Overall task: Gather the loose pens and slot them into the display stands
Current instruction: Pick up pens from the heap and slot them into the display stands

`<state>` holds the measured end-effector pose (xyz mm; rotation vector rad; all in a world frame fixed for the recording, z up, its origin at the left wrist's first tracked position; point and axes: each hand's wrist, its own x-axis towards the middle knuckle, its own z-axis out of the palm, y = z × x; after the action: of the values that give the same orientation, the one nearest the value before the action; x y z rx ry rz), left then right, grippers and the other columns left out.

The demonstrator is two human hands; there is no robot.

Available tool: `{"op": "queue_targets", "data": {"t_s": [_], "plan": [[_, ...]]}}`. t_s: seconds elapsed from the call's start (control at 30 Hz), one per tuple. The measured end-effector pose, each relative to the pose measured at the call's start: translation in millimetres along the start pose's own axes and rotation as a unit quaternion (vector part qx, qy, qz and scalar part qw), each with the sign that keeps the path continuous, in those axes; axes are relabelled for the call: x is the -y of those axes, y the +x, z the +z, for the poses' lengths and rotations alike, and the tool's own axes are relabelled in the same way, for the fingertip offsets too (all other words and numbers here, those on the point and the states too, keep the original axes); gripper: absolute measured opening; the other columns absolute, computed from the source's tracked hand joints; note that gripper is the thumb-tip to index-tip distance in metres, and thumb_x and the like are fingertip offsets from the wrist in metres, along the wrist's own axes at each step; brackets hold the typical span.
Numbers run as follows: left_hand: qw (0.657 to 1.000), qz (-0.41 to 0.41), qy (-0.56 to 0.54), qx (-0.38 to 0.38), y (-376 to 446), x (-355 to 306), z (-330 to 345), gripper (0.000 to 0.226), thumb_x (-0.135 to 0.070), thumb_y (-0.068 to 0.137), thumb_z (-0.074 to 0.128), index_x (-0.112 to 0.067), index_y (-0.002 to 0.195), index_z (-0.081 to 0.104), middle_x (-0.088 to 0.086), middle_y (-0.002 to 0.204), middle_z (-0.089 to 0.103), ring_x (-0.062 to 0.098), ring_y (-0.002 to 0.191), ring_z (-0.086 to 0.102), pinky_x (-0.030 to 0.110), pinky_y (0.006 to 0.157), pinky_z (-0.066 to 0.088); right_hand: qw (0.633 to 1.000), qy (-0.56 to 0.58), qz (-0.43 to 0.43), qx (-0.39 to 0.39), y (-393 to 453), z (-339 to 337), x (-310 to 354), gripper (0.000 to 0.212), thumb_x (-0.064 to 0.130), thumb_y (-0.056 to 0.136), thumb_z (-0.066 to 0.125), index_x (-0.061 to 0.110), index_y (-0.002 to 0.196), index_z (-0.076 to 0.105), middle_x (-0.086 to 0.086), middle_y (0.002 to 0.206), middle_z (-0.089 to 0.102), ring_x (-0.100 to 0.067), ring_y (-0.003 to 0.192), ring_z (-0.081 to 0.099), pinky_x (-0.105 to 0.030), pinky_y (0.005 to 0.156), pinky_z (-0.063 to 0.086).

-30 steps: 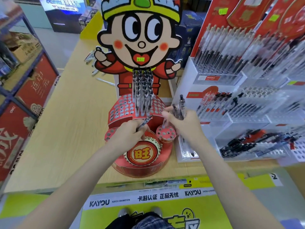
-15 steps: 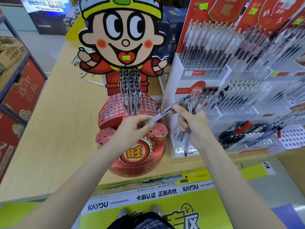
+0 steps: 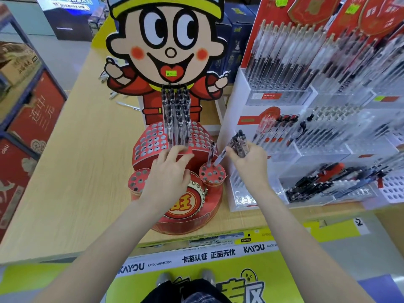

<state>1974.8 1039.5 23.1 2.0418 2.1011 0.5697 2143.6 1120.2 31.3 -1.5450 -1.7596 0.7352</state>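
Clear-barrelled pens (image 3: 240, 142) sit bunched in the right hand (image 3: 249, 165), which grips them just beside the small round holder (image 3: 212, 173), where two pens (image 3: 213, 154) stand slotted. Left hand (image 3: 168, 176) hovers with loosely spread fingers over the red stand (image 3: 153, 143), holding nothing. Both stand on a pale wooden bench (image 3: 72, 171), with white pen racks (image 3: 306, 127) to the right.

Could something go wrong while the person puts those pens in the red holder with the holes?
Maybe. The right hand grips a bundle of pens while guiding one pen into the small round cup, so the others could slip out. That pen leans, so it might miss its hole. The left hand hovers near the upright pens and could knock them.
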Motion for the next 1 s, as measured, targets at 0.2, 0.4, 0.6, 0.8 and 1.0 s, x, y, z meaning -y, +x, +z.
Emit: {"op": "queue_targets", "data": {"t_s": [0.2,0.4,0.6,0.8,1.0], "plan": [[1.0,-0.004,-0.021,-0.001,0,0,2,0.038,-0.012,0.091,0.053,-0.014,0.129,0.054,0.006,0.136,0.044,0.025,0.127,0.038,0.04,0.101,0.035,0.986,0.137,0.098,-0.018,4,3,1,0.029,0.022,0.08,0.073,0.001,0.067,0.059,0.001,0.052,0.045,-0.003,0.042,0.04,-0.014,0.047,0.033],[1.0,0.005,-0.019,-0.013,1,-2,4,0.035,-0.009,0.09,0.055,-0.012,0.124,0.058,0.009,0.128,0.05,0.028,0.121,0.044,0.043,0.097,0.037,0.976,0.177,0.125,-0.029,12,7,-1,0.038,0.026,0.078,0.075,-0.01,0.086,0.065,-0.022,0.078,0.066,-0.015,0.055,0.052,-0.03,0.059,0.043],[1.0,-0.011,0.017,-0.015,0,-2,7,0.038,-0.012,0.09,0.056,-0.012,0.127,0.057,0.007,0.131,0.052,0.028,0.125,0.042,0.045,0.102,0.033,0.981,0.153,0.116,-0.019,17,0,-5,0.029,0.02,0.08,0.073,-0.008,0.081,0.067,-0.012,0.068,0.065,-0.001,0.037,0.04,-0.027,0.056,0.038],[0.999,-0.001,0.035,-0.025,3,0,7,0.037,-0.01,0.087,0.057,-0.01,0.125,0.059,0.009,0.121,0.056,0.03,0.114,0.048,0.046,0.094,0.037,0.998,0.002,0.069,-0.014,24,0,-4,0.031,0.024,0.083,0.068,-0.007,0.077,0.069,-0.019,0.068,0.063,-0.015,0.05,0.044,-0.017,0.043,0.03],[0.999,-0.007,0.042,-0.025,7,-1,9,0.039,-0.011,0.087,0.056,-0.013,0.126,0.058,0.009,0.118,0.052,0.031,0.111,0.044,0.044,0.091,0.038,0.995,-0.103,-0.008,0.002,23,3,4,0.024,0.025,0.089,0.062,0.004,0.078,0.067,-0.006,0.064,0.056,-0.018,0.059,0.047,-0.013,0.043,0.027]]}}
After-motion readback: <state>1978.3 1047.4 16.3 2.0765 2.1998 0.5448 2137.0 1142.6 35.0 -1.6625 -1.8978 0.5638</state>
